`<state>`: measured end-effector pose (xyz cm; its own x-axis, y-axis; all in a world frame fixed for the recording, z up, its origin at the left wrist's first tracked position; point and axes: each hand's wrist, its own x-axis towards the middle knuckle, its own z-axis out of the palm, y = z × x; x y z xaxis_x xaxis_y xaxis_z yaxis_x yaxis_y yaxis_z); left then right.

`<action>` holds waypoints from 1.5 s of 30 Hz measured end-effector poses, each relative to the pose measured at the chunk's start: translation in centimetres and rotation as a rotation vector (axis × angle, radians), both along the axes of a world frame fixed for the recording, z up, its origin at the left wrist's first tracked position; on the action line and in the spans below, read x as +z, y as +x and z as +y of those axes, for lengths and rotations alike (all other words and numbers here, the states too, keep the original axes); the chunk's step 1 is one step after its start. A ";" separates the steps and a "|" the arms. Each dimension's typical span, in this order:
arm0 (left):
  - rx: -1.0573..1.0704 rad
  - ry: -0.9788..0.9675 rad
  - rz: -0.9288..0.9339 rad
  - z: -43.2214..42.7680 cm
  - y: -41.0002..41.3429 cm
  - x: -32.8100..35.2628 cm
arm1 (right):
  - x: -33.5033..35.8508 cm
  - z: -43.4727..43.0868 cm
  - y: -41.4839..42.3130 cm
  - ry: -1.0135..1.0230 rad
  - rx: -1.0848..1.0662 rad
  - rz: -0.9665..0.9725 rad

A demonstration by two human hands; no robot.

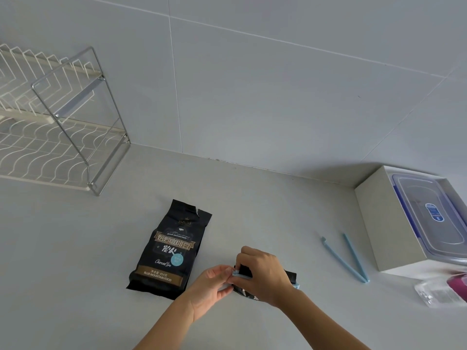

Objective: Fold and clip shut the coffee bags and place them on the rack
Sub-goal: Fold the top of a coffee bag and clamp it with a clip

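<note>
A black coffee bag [169,251] with a torn-open top lies flat on the counter at the middle. To its right a second black coffee bag [290,275] lies mostly hidden under my hands, its top folded over. A light blue clip [240,274] sits across that fold. My right hand [262,272] presses down on the clip and the fold. My left hand [212,281] pinches the clip's left end. A second light blue clip [347,257] lies open on the counter further right. The wire rack [63,117] stands at the back left.
A white box [379,223] holding a clear lidded container [429,215] sits at the right against the wall. In front of it are a small clear plastic item [434,291] and something magenta [458,281]. The tiled wall runs behind the counter.
</note>
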<state>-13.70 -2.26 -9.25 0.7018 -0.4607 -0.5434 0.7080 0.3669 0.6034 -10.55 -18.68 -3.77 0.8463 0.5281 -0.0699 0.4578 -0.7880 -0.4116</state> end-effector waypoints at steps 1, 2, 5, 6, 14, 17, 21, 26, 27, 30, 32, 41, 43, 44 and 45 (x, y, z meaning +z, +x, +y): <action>0.005 0.026 -0.011 0.0 0.0 0.0 | 0.0 0.0 0.0 -0.003 0.007 -0.001; 0.011 0.045 -0.022 -0.1 0.0 0.0 | 0.1 0.0 0.0 -0.008 0.014 -0.001; -0.001 0.066 -0.045 -0.3 0.3 0.2 | 0.2 0.0 0.1 -0.018 0.028 0.007; -0.011 0.059 -0.043 -0.3 0.4 0.2 | 0.2 -0.1 0.1 -0.017 0.029 0.012; 0.003 0.106 -0.016 0.0 1.5 0.7 | 1.1 -0.7 0.7 0.000 -0.044 0.029; 0.002 0.197 -0.060 -0.2 2.1 1.2 | 1.6 -1.7 0.2 0.080 -0.180 -0.017; 0.035 0.404 -0.204 -2.0 2.3 1.3 | 2.1 -1.7 -1.0 0.109 -0.243 -0.049; 0.147 0.479 -0.193 -3.2 1.0 0.5 | 2.3 -0.4 -1.9 0.104 -0.235 -0.109; 0.173 0.496 -0.219 -3.1 0.8 0.5 | 2.3 -0.2 -2.1 0.109 -0.233 -0.130; 0.228 0.545 -0.306 -3.0 0.8 0.7 | 2.4 -0.2 -2.4 0.179 -0.232 -0.180; 0.253 0.586 -0.361 -2.8 0.8 0.6 | 2.3 -0.3 -2.7 0.254 -0.234 -0.178; 0.321 0.803 -0.505 -2.0 0.0 0.2 | 1.3 0.2 -3.3 0.321 -0.167 -0.229; 0.321 0.800 -0.519 -2.2 -0.1 0.1 | 1.1 0.0 -3.3 0.344 -0.176 -0.220; 0.319 0.793 -0.517 -2.3 -0.1 0.1 | 1.1 -0.1 -3.3 0.351 -0.186 -0.214; 0.307 0.777 -0.507 -2.4 -0.1 0.1 | 1.1 -0.2 -3.2 0.358 -0.198 -0.198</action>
